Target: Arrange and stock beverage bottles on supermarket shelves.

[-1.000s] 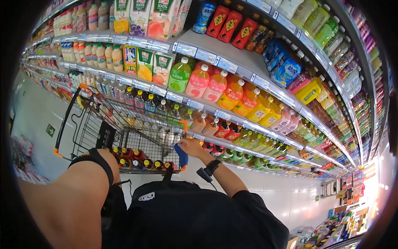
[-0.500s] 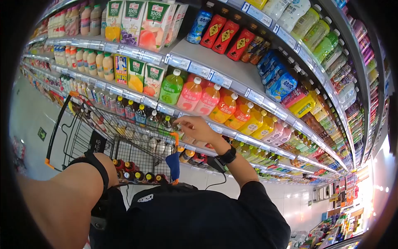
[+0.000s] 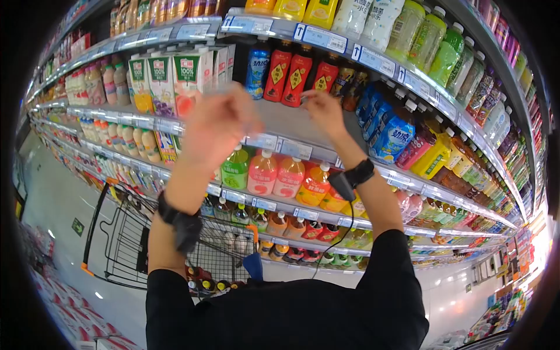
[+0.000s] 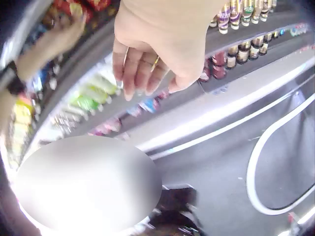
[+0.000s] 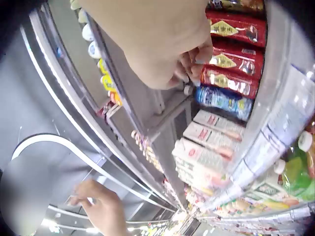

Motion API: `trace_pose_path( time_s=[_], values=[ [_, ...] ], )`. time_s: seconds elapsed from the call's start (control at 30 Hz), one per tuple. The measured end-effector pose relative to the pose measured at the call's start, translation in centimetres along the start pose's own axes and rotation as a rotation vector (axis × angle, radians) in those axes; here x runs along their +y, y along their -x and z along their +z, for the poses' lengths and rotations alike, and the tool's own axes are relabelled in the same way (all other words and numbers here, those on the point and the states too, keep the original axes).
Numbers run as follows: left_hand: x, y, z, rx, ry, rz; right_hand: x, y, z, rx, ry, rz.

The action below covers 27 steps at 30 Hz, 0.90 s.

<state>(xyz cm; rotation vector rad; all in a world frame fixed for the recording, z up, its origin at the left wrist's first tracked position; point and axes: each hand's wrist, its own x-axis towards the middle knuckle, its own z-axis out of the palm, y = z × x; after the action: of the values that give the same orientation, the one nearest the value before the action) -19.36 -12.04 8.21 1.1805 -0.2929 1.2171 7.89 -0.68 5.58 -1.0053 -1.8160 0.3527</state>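
Observation:
Both hands are raised in front of a drinks shelf. The right hand (image 3: 324, 114) reaches to the red bottles (image 3: 300, 79), its fingers loosely bent. In the right wrist view its fingertips are right at the tops of these bottles (image 5: 231, 81), beside a blue bottle (image 5: 224, 102). The left hand (image 3: 219, 119), blurred, is held up before the white juice cartons (image 3: 160, 81) with nothing in it. From the left wrist, the fingers (image 4: 133, 69) hang relaxed, with a ring on one.
Below stands a wire shopping cart (image 3: 255, 233) with dark bottles (image 3: 207, 284) inside and a blue cloth (image 3: 252, 266) on its edge. Blue bottle packs (image 3: 394, 134) stand right of the red bottles. Large juice bottles (image 3: 262, 175) line the shelf underneath.
The right hand has risen from the cart's edge to the red bottles. The left hand, out of sight earlier, has come up into view. The head view has tilted upward.

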Motion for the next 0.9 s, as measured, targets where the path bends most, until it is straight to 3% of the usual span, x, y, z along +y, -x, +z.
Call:
trace_pose_path(
  time_s=[0.1, 0.23, 0.27, 0.37, 0.4, 0.5, 0.57, 0.7, 0.77, 0.9],
  values=[
    [-6.2, -3.6, -5.1, 0.195, -0.449, -0.162, 5.6, -5.6, -2.4, 0.343, 0.099, 0.155],
    [-13.7, -6.9, -10.7, 0.279, -0.856, -0.068, 17.1, -11.6, -3.4, 0.549, 0.293, 0.253],
    [-14.6, -7.8, -11.3, 0.303, -0.981, -0.065, 12.5, -10.3, -3.3, 0.501, 0.479, 0.377],
    [-15.9, -9.5, -12.6, 0.365, -1.265, -0.036, 12.3, -10.7, -3.0, 0.427, 0.473, 0.448],
    [-16.3, -9.8, -13.3, 0.392, -1.318, -0.043, 13.1, -10.8, -2.9, 0.404, 0.361, 0.45],
    [-17.6, -10.3, -15.4, 0.5, -1.37, -0.096, 7.2, -9.3, -3.1, 0.249, 0.226, 0.579],
    [-17.9, -10.1, -15.9, 0.613, -1.261, -0.169, 8.6, -9.9, -2.7, 0.333, 0.304, 0.558],
    [-17.2, -9.4, -16.0, 0.555, -1.22, 0.047, 13.1, -11.2, -1.6, 0.483, 0.384, 0.489],
    [-17.3, -8.9, -15.7, 0.539, -1.24, 0.169, 12.1, -10.9, -1.1, 0.513, 0.426, 0.502],
    [-17.2, -8.9, -14.7, 0.49, -1.442, 0.068, 9.0, -9.8, -1.8, 0.435, 0.357, 0.558]
  ],
)
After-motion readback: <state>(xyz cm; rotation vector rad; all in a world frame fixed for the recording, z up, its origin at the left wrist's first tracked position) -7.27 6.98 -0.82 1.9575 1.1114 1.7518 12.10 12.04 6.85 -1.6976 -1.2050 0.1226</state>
